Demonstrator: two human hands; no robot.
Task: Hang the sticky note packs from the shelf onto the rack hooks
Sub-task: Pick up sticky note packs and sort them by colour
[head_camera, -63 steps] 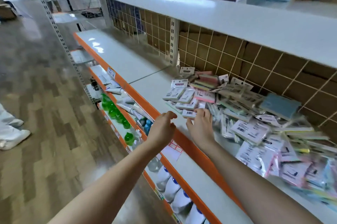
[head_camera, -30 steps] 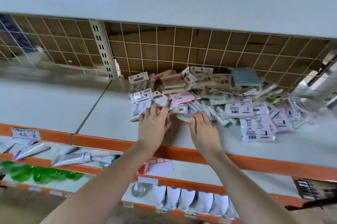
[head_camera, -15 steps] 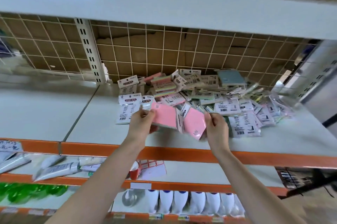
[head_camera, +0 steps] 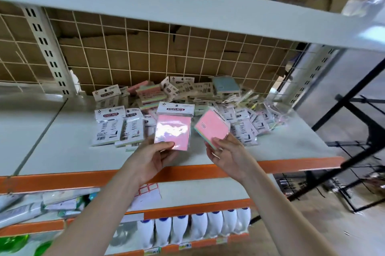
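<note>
Step in hand: two packs are up off the shelf; by my reading the carry to the hooks comes next, and the header holes will matter there.
Left hand: the left hand (head_camera: 153,159) pinches the bottom edge of the upright pink sticky note pack in glossy clear film (head_camera: 173,129), thumb on the front face, white printed header card on top. Holding it low leaves the header free, which should suit sliding it onto a hook.
Right hand: the right hand (head_camera: 230,154) grips the tilted pink-topped pack with pastel layered edges (head_camera: 212,127) by its lower corner, fingers curled round it. I'd turn it upright before hanging; its header faces away and is hard to see.
Shelf: the flat white metal shelf with an orange front lip (head_camera: 62,151) carries the loose heap of small film-wrapped packs with white barcode cards (head_camera: 208,97), slippery-looking and overlapping, against the cream wire grid backing (head_camera: 145,47).
Rack: the black metal frame (head_camera: 358,151) stands well apart at the far right; whether it bears hooks I cannot tell.
Film: shiny, throws glare, likely slick in the fingers.
</note>
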